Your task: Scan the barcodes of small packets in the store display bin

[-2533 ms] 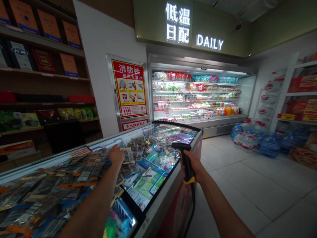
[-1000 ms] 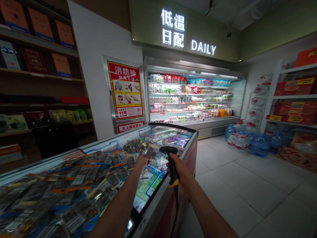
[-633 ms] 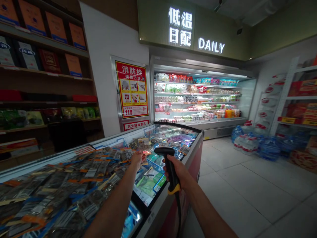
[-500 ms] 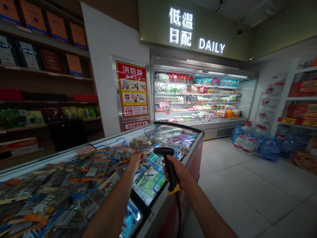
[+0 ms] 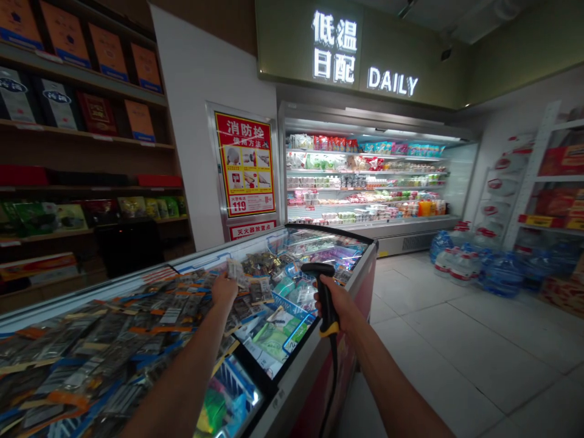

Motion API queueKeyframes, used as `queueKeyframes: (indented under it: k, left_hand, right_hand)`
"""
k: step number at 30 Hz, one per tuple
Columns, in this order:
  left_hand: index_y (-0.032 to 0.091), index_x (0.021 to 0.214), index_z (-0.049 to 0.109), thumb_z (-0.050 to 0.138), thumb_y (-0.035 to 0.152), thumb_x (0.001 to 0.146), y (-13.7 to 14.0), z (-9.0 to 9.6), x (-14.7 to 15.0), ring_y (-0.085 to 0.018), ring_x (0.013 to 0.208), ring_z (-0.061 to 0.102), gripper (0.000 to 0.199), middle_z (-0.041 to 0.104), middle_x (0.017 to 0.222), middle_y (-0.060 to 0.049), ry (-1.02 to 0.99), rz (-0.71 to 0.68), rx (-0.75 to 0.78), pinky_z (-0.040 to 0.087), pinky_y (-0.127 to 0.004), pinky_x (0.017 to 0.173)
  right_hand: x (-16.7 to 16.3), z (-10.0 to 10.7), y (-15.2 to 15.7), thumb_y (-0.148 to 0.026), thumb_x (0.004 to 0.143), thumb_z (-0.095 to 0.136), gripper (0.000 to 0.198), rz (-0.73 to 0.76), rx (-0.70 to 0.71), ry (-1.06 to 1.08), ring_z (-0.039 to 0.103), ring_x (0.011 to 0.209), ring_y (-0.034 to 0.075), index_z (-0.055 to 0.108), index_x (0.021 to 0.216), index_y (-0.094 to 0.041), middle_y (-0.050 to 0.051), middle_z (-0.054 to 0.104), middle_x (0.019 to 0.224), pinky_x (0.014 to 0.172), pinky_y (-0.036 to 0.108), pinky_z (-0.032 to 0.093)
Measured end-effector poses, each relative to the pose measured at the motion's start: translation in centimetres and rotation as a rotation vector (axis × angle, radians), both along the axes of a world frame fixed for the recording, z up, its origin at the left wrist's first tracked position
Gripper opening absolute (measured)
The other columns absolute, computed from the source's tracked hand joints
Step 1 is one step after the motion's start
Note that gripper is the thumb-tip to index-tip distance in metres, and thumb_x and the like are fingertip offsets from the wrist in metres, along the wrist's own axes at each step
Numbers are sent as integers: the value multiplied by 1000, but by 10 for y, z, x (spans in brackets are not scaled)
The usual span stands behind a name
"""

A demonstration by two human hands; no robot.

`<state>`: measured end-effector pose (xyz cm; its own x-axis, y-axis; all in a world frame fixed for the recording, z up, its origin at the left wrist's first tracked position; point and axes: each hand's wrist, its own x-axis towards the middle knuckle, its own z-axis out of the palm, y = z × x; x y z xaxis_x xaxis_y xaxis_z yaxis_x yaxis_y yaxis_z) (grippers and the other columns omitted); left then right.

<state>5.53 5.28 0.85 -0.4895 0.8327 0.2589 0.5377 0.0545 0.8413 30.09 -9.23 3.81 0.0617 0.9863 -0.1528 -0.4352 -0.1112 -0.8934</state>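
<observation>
My right hand (image 5: 340,301) is wrapped round the grip of a black barcode scanner (image 5: 327,310) with a yellow band, held upright over the freezer's right rim; its cable hangs down. My left hand (image 5: 224,288) reaches out over the chest freezer and pinches a small clear packet (image 5: 235,268), whose contents are too small to make out. Many similar packets (image 5: 168,316) with orange, blue and cream edges lie heaped on the glass top to the left. More packets (image 5: 261,289) lie just right of my left hand.
Green bags (image 5: 276,337) lie in blue baskets inside the chest freezer (image 5: 292,380). Behind it stands a lit open fridge (image 5: 401,230). Shelves of boxes (image 5: 103,115) line the left wall. Water jugs (image 5: 497,274) stand on the floor at right.
My left hand has moved left, away from the scanner, with a packet in its fingers. My right hand and the scanner have shifted slightly right.
</observation>
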Motion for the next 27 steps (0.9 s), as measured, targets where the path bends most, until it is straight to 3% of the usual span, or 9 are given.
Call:
queueKeyframes:
  k: [4,6,11,16,21,24,27]
  left_hand:
    - [15,108,50,47,20,68,-11,12,7,-30,108,44,40,51,113,-14,247,203,95,38,-43,83]
    - [16,112,48,45,19,69,-11,15,23,-27,109,41,43,47,117,-11,354,210,156,36,-42,86]
    - [15,110,50,42,16,71,15,11,82,-21,111,40,40,48,119,-9,424,-105,155,31,-32,92]
    - [12,110,51,42,22,74,62,-14,137,-19,113,41,39,50,118,-11,477,-377,49,30,-28,93]
    - [15,121,43,41,40,75,108,-34,167,-26,121,32,52,37,131,-14,544,-469,-85,29,-39,93]
    - [23,125,38,40,51,73,127,-38,178,-30,126,20,60,27,138,-12,575,-493,-187,22,-50,94]
    - [29,123,42,41,63,66,135,-39,190,-33,127,16,66,27,138,-11,600,-544,-254,13,-56,95]
  right_hand:
    - [9,0,3,-38,77,45,23,-40,-20,13,45,35,8,50,77,-15,-3,49,48,32,19,35]
    - [16,-2,6,-38,77,46,23,-47,-16,27,45,35,8,49,77,-15,-3,50,48,32,19,35]
    - [38,-9,16,-41,74,49,25,-74,-2,54,46,36,8,50,78,-16,-3,51,50,32,18,35]
    - [62,-15,24,-42,72,51,28,-107,6,65,45,37,7,52,82,-16,-3,51,52,33,18,35]
    - [82,-22,35,-42,73,50,28,-150,-24,32,43,35,8,53,81,-16,-2,50,51,31,20,35]
    - [93,-28,39,-42,72,50,29,-191,-30,16,43,35,9,54,83,-16,-2,52,51,32,21,35]
    - [101,-33,39,-44,71,52,32,-215,-48,9,44,36,9,55,85,-15,-1,52,51,33,21,34]
